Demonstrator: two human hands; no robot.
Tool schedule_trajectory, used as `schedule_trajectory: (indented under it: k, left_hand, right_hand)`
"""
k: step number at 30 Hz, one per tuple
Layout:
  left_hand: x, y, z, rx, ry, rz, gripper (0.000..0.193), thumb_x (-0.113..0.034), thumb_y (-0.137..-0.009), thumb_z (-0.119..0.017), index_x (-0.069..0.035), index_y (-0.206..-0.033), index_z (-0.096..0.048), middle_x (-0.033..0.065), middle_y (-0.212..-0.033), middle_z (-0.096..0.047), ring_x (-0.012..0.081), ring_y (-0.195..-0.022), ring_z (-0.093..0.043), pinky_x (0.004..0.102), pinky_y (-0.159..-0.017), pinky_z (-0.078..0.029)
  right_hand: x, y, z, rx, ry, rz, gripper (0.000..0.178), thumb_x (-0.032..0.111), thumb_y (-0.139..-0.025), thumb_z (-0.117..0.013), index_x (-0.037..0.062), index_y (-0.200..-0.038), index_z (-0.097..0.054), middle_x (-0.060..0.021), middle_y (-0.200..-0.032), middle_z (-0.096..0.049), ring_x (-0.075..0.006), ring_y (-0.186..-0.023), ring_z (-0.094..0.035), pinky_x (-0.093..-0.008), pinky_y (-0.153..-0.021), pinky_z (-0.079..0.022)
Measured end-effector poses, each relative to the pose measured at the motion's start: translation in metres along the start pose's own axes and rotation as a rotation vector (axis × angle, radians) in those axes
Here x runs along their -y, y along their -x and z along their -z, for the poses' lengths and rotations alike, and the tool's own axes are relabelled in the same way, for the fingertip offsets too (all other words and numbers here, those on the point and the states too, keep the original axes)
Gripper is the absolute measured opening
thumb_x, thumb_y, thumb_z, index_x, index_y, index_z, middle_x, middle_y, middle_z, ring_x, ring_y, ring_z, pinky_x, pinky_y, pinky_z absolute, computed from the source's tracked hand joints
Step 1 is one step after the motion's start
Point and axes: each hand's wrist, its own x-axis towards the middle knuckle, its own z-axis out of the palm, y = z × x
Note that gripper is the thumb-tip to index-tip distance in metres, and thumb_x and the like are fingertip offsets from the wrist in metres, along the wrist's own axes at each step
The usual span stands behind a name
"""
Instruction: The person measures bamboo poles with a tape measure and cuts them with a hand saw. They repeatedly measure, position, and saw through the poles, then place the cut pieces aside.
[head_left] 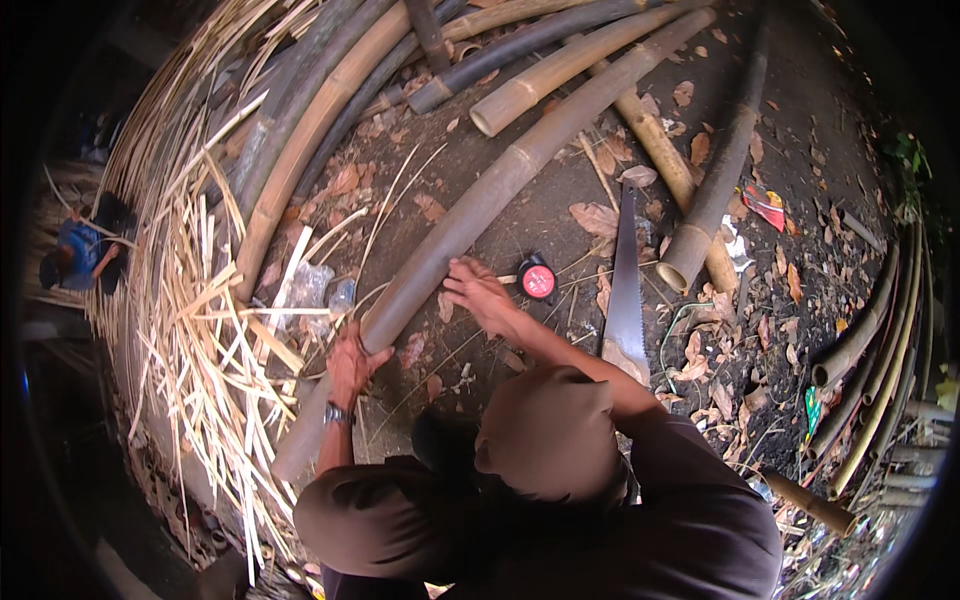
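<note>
The bamboo pole (500,180) lies on the ground in front of the person, its long axis slanting from the lower left, by the left hand (350,365), up and away to the upper right. The left hand is bent over the near stretch of the pole; its fingers are partly hidden, so I cannot tell how tightly they close. The right hand (480,293) is farther along on the right flank, fingers loosely spread and bent, the tips at the bamboo's side and pinching nothing visible. The pole thus runs up and right from the left hand and lies just left of the right one; both are close to it, and the left is nearer its lower stretch. Another grey-brown length (302,435) shows below the left hand, though whether it is the same pole I cannot tell. Just right of the right hand is a tape measure (538,281) in a black case, its round red label bearing pale print too small to trust. Beyond it lies a handsaw (624,290), blade pointing away, with no marking I can make out, and farther right a red printed wrapper (764,206). Pale split strips (215,390) are heaped on the left
</note>
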Motion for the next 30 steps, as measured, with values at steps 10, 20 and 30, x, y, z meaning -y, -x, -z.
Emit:
schedule_trajectory:
  k: [10,20,30]
  left_hand:
    - [0.030,-0.021,-0.075,-0.394,-0.080,-0.176,0.088,-0.030,-0.068,-0.083,-0.005,-0.140,-0.038,0.0177,-0.121,-0.054,0.0367,-0.113,-0.051,0.0471,-0.096,-0.040]
    - [0.044,0.015,-0.086,-0.591,-0.287,-0.017,0.090,-0.032,-0.062,-0.086,-0.008,-0.137,-0.042,0.0130,-0.127,-0.051,0.0313,-0.118,-0.048,0.0452,-0.104,-0.034]
    - [0.117,0.088,-0.045,-1.018,-0.337,0.155,0.076,-0.024,-0.075,-0.074,-0.013,-0.143,-0.041,0.0120,-0.143,-0.044,0.0341,-0.133,-0.038,0.0528,-0.115,-0.020]
  right_hand:
    - [0.053,0.084,0.100,-0.434,0.918,0.638,0.020,0.016,-0.097,-0.053,0.0056,-0.104,-0.068,-0.0128,-0.094,-0.064,-0.0229,-0.086,-0.064,-0.0326,-0.077,-0.051]
    - [0.054,0.006,0.089,-0.404,0.321,0.325,0.046,0.034,-0.096,-0.059,0.0050,-0.131,-0.052,-0.0139,-0.113,-0.061,-0.0207,-0.099,-0.061,-0.0307,-0.082,-0.050]
    - [0.106,-0.065,0.013,-0.200,-0.394,0.119,0.087,0.064,-0.084,-0.063,0.0075,-0.142,-0.032,-0.0121,-0.137,-0.049,-0.0304,-0.122,-0.052,-0.0521,-0.104,-0.040]
